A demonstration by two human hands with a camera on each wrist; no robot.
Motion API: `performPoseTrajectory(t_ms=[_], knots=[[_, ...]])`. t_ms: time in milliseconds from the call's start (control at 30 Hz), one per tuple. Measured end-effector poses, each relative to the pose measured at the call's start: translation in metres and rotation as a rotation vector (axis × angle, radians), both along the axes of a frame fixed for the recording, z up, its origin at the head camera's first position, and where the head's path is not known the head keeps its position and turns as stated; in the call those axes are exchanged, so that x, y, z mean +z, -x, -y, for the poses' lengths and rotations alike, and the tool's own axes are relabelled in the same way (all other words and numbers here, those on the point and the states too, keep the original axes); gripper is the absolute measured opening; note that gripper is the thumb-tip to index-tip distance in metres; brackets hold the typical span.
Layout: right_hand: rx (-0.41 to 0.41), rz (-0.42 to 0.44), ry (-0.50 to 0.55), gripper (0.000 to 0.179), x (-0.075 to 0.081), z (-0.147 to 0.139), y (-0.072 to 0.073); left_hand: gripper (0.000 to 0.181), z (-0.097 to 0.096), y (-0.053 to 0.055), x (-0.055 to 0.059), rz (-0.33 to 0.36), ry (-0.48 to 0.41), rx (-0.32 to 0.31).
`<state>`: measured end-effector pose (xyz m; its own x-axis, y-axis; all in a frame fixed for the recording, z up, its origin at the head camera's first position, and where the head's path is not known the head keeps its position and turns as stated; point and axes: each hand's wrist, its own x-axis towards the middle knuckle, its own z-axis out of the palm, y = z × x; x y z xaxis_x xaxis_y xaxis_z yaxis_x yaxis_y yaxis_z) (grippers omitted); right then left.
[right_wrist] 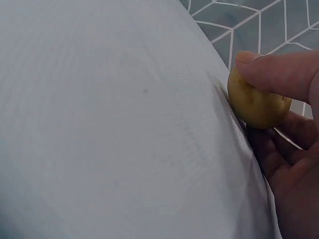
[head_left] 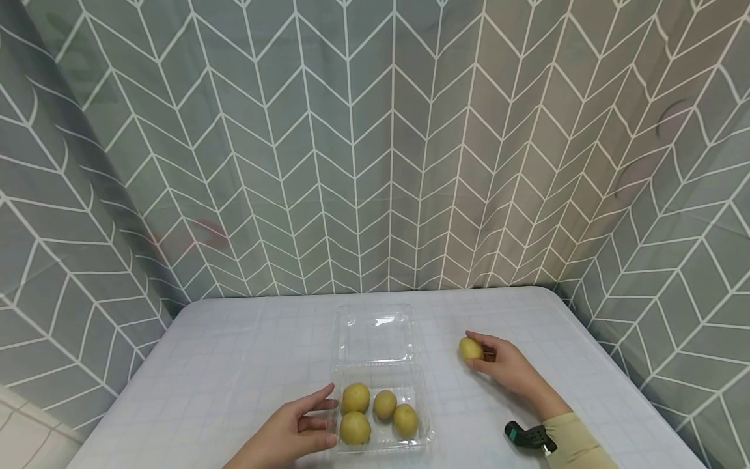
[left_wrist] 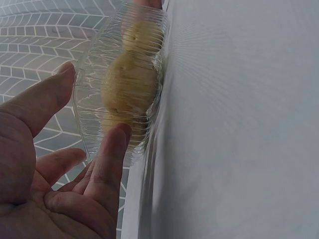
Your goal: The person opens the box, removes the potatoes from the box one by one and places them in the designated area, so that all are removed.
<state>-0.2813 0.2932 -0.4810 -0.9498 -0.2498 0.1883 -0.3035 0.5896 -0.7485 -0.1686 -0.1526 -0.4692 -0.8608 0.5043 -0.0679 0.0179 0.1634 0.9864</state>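
Note:
My right hand (head_left: 504, 366) pinches a small yellow potato (right_wrist: 259, 102) between thumb and fingers, low over the table to the right of a clear plastic clamshell box (head_left: 383, 449). Several potatoes lie in the box: two larger ones (head_left: 355, 428) along its left side and two smaller ones (head_left: 385, 404) to their right. My left hand (head_left: 293, 426) is at the box's left wall, its fingers spread and fairly straight. In the left wrist view, one fingertip (left_wrist: 119, 137) lies against the ribbed clear wall, with potatoes showing through it.
The box's clear lid (head_left: 375, 333) lies folded back, away from me. A white cloth covers the table (head_left: 252, 352). Patterned grey curtains (head_left: 375, 163) hang behind the table and along its sides. A black device (head_left: 527, 435) sits at my right wrist, by the sleeve.

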Motion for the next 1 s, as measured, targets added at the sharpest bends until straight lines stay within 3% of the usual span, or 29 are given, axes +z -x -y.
performPoseTrajectory(t_ms=[400, 1000], knots=[[0.006, 0.05, 0.034, 0.059, -0.0015, 0.0017, -0.0037, 0.08, 0.0006, -0.001, -0.0021, 0.01, -0.014, 0.0], [0.05, 0.001, -0.007, 0.066, 0.0003, 0.0001, -0.0026, 0.082, 0.0005, 0.0001, -0.0003, 0.003, -0.012, -0.001]])
